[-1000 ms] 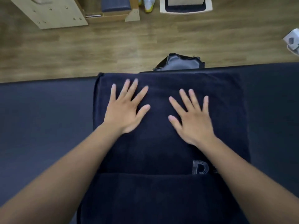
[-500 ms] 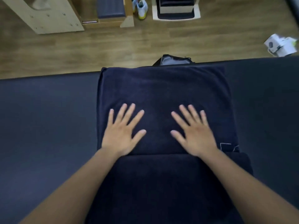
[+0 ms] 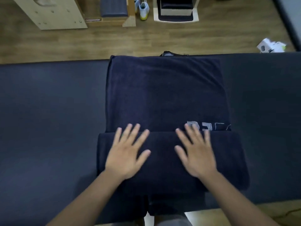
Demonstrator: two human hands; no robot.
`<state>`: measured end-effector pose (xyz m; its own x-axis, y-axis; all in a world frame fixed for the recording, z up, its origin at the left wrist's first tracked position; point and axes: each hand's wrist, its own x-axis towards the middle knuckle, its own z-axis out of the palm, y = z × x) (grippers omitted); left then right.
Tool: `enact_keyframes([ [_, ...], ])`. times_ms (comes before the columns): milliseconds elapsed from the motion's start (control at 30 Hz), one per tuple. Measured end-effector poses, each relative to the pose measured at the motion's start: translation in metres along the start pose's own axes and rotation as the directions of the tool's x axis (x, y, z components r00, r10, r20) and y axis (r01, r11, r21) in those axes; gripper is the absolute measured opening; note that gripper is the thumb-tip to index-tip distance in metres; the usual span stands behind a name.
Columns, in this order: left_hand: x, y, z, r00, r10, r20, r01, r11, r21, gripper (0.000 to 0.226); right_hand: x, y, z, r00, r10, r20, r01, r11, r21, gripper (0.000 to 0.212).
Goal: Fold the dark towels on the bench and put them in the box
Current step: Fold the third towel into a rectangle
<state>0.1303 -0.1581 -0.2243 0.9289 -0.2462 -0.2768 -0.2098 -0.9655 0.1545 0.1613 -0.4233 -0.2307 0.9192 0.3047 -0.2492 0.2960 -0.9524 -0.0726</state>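
Your left hand (image 3: 126,158) lies palm down on the dark towel (image 3: 162,95). Its fingers are straight and spread, its grip open and holding nothing. Your right hand (image 3: 197,156) lies the same way near it, palm down, grip open, fingers fanned. Both hands look slightly blurred.

They rest on the near fold (image 3: 162,170) of the towel, a thicker band running across, a little wider than the layer beyond it. The fingertips of both hands reach just past that band's far edge. White stitched lettering (image 3: 210,127) shows on the farther layer, right at your right fingertips.

The towel sits in the middle of the table (image 3: 48,111), and its far end reaches the table's far edge. A dark object (image 3: 169,54) peeks up behind that edge; whether it is the box cannot be told. Beyond, on the wood floor (image 3: 97,44), stand 2 pale shoes (image 3: 143,10) and a small white carton (image 3: 270,46).
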Motion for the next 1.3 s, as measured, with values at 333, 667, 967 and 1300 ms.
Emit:
enact_keyframes([
  [333, -0.065, 0.009, -0.005, 0.989, 0.047, -0.142, -0.048, 0.999, -0.002, 0.072, -0.049, 0.045, -0.017, 0.994, -0.015, -0.107, 0.023, 0.997, 0.073, 0.065],
  [667, -0.107, 0.004, 0.015, 0.996, -0.067, 0.064, 0.058, 0.988, 0.142, 0.084, -0.111, 0.097, 0.001, 0.985, -0.098, 0.145, 0.104, 0.994, -0.038, 0.103],
  [967, -0.136, 0.006, -0.005, 0.999, -0.043, -0.021, 0.044, 0.995, 0.085, 0.061, -0.128, 0.110, -0.034, 0.989, -0.033, 0.144, 0.013, 0.991, 0.135, 0.068],
  [1300, -0.120, 0.021, -0.020, 0.984, -0.165, -0.062, 0.161, 0.985, -0.059, 0.069, -0.118, 0.085, -0.065, 0.974, -0.031, 0.225, -0.026, 0.969, 0.245, 0.082],
])
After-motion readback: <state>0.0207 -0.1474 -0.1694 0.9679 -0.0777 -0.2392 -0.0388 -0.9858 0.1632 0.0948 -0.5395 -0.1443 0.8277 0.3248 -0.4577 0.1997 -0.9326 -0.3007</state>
